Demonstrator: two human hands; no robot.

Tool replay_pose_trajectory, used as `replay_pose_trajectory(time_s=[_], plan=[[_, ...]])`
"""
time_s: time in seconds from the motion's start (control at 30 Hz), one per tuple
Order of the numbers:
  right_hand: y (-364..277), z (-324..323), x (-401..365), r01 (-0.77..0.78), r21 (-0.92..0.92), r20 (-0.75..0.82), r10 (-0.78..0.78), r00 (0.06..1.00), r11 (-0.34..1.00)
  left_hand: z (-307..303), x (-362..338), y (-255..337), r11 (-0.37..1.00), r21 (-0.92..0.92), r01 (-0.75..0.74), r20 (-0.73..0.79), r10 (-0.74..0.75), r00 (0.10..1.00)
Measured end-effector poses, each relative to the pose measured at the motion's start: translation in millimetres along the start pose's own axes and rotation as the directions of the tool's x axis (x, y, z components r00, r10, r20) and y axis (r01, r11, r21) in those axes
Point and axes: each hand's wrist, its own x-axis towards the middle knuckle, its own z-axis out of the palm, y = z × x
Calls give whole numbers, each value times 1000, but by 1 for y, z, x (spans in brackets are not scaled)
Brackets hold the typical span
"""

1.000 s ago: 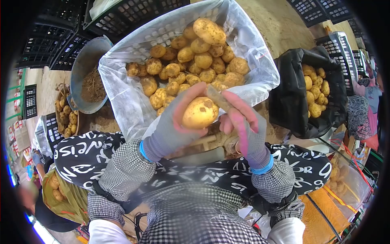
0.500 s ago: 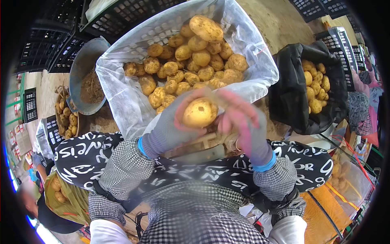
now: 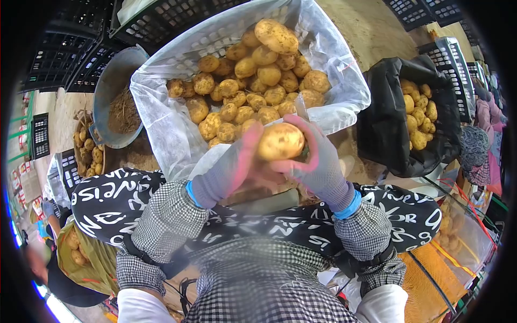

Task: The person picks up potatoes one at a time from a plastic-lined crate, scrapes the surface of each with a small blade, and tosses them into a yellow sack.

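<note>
A yellow potato with light dirt marks is held in front of me, over the near edge of the lined crate. My right hand, in a grey and pink glove, is closed around its right side and underside. A thin pale strip stands up by the right fingertips; its kind is unclear. My left hand, gloved alike and partly blurred, is at the potato's left side with fingers stretched upward. Behind both hands, a heap of potatoes fills the crate with the white liner.
A blue-grey bucket holding soil and dry roots stands left. On the right is a black-lined crate of cleaner potatoes. Black plastic crates are stacked at upper left. Other people are at both sides.
The potato has moved slightly right and turned, passing from my left hand's hold into my right hand. My left hand's fingers have loosened from around it.
</note>
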Motion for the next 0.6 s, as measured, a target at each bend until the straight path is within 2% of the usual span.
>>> replay_pose_trajectory(time_s=[0.03, 0.1, 0.17, 0.27, 0.37, 0.4, 0.47, 0.53, 0.6], plan=[[-3, -2, 1, -8, -84, -7, 7, 1000, 996, 2, 2, -2, 976, 197, -90, -51, 102, 993], [-10, -4, 3, -21, -247, -16, 18, 1000, 969, 7, 0, 0, 931, 337, -144, -123, 195, 973], [-10, -1, 2, -19, -209, -18, 15, 1000, 978, 13, -8, 9, 968, 228, -106, -200, 154, 968], [-9, 0, 2, -5, -168, -38, -1, 999, 986, -3, -4, 2, 992, -103, -77, -59, 71, 996], [-12, -3, 0, -20, -226, -12, 18, 1000, 974, 5, -3, 3, 968, -210, -137, -51, 129, 990], [-13, -3, -1, -30, -258, 3, 32, 999, 966, 5, -5, 6, 984, -128, -123, -64, 115, 991], [2, 0, -2, 82, -214, -86, -102, 991, 973, 4, -10, 12, 995, 35, -90, -93, 93, 991], [7, -4, -2, 122, -75, -165, -133, 977, 990, 4, -9, 10, 993, -39, -110, -111, 105, 988], [2, -12, -4, 87, 173, -222, -47, 974, 981, 6, -9, 9, 985, -92, -143, -118, 132, 984]])
